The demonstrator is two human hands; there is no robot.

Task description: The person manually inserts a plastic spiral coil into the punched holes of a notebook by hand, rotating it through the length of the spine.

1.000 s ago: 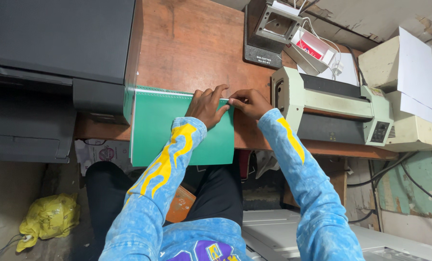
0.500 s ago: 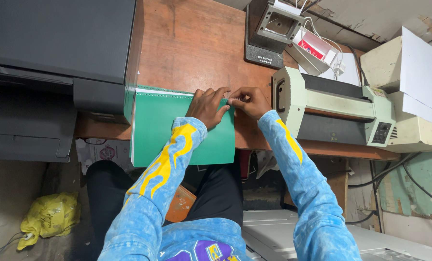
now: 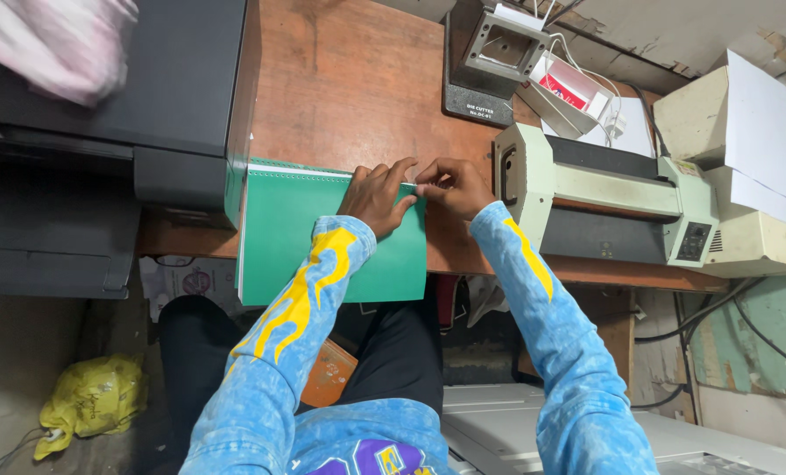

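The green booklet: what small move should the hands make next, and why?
Probably slide the right hand a little along the white spiral edge, while the left hand presses the green booklet flat. The fingertips pinch at its right corner.

I have one view only, worn on the head, looking almost straight down over both sleeves onto the wooden surface [image 3: 349,79]. It sits close above, the surface's near edge crossing mid-frame and the floor showing below it.

A blurred pink-and-white thing [image 3: 54,44] has come into view over the black printer [image 3: 146,79] since earlier.
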